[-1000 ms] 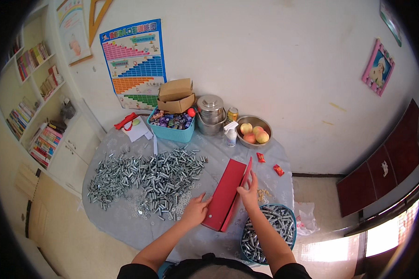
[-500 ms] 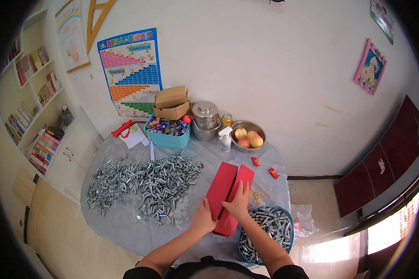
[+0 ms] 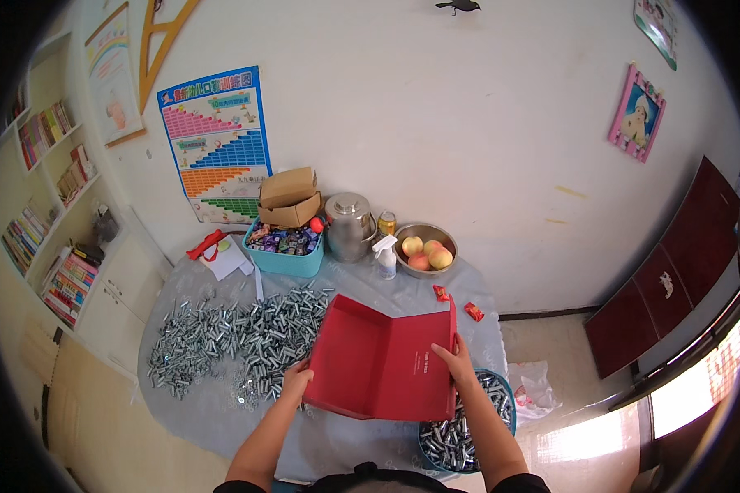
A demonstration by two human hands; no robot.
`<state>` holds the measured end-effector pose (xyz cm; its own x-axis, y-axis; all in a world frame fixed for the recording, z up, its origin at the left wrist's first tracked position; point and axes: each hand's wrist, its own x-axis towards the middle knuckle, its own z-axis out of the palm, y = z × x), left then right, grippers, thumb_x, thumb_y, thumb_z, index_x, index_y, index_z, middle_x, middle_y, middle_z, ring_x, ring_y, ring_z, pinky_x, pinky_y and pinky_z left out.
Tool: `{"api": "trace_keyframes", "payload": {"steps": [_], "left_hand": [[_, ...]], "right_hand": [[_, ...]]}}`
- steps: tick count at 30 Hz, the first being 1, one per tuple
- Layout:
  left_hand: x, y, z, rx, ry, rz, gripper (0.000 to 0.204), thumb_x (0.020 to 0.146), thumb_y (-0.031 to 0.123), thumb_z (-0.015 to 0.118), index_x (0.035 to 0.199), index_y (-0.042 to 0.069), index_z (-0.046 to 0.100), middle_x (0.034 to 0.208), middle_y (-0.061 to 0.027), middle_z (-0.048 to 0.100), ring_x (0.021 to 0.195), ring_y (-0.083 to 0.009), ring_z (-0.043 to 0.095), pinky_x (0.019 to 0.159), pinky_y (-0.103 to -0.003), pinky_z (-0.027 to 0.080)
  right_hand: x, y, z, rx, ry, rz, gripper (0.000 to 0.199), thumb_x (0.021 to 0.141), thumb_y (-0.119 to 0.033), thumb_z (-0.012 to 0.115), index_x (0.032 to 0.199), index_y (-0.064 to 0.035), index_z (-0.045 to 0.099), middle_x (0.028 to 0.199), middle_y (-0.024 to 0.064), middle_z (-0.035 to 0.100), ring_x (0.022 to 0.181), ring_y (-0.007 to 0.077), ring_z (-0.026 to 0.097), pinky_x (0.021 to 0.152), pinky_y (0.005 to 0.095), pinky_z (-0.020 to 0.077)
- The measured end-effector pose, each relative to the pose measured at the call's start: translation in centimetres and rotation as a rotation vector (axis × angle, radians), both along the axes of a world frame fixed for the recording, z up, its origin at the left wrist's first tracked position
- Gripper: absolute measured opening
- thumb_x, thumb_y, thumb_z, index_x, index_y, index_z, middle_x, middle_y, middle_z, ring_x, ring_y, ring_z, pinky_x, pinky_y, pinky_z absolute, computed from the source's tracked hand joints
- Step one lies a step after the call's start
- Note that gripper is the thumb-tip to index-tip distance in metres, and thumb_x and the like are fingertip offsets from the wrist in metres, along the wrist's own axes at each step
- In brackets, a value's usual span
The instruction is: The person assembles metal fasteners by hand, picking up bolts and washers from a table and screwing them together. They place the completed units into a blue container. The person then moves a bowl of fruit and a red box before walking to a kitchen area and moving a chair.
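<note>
Between my two hands a red box (image 3: 349, 353) is held spread wide, its inside facing up and looking bare. My left hand (image 3: 297, 381) grips the box's left edge, with the thumb on top. On the other side my right hand (image 3: 457, 362) holds the hinged lid (image 3: 411, 374) by its right edge, thumb lying on the inner face. Left of the box, a large heap of small metal bolts (image 3: 279, 333) covers the table, with loose washers (image 3: 245, 393) at its near edge. Below my right hand stands a teal basket full of metal parts (image 3: 452, 440).
Along the back of the grey-covered table (image 3: 214, 419) stand a teal basket (image 3: 292, 263) under a cardboard box (image 3: 290, 197), a steel pot (image 3: 349, 226), a can (image 3: 386, 222), a spray bottle (image 3: 386, 261) and a fruit bowl (image 3: 436, 271). Two red packets (image 3: 474, 311) lie at the right.
The red box has gone from closed, or nearly so, to spread open. My hands have moved apart, the left one leftward and the right one rightward. The view has shifted slightly.
</note>
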<state>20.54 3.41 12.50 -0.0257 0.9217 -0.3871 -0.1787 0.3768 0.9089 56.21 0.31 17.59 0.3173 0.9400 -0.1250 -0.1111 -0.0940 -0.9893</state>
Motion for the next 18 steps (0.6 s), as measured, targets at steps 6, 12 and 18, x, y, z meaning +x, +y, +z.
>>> {"api": "trace_keyframes", "payload": {"steps": [6,12,18], "left_hand": [[1.3,0.7,-5.1,-0.266,-0.341,0.012,0.041,0.059,0.005,0.049,0.099,0.002,0.061,0.086,-0.0066,0.060,0.075,-0.0215,0.058,0.068,-0.033,0.048],[6.5,4.4,-9.0,-0.323,-0.376,-0.008,0.023,0.058,0.007,0.050,0.081,0.005,0.056,0.083,-0.0092,0.058,0.075,-0.0265,0.058,0.068,-0.040,0.049],[11.5,6.5,-6.9,-0.414,-0.390,-0.062,0.029,0.060,0.008,0.049,0.088,0.002,0.057,0.085,-0.0101,0.058,0.076,-0.0257,0.059,0.066,-0.041,0.050]], "right_hand": [[3.2,2.1,4.5,-0.097,0.067,0.033,0.077,0.073,-0.012,0.069,0.137,-0.0001,0.028,0.120,0.0137,0.053,0.102,0.0204,0.055,0.085,0.0329,0.0460],[11.3,6.3,2.7,-0.146,0.155,0.089,0.049,0.076,-0.005,0.054,0.124,-0.0056,0.046,0.106,0.0083,0.060,0.091,0.0192,0.060,0.077,0.0350,0.0508],[15.5,6.4,4.6,-0.384,0.162,0.014,0.032,0.075,-0.012,0.055,0.106,-0.0044,0.057,0.092,0.0093,0.064,0.081,0.0217,0.062,0.071,0.0343,0.0504]]}}
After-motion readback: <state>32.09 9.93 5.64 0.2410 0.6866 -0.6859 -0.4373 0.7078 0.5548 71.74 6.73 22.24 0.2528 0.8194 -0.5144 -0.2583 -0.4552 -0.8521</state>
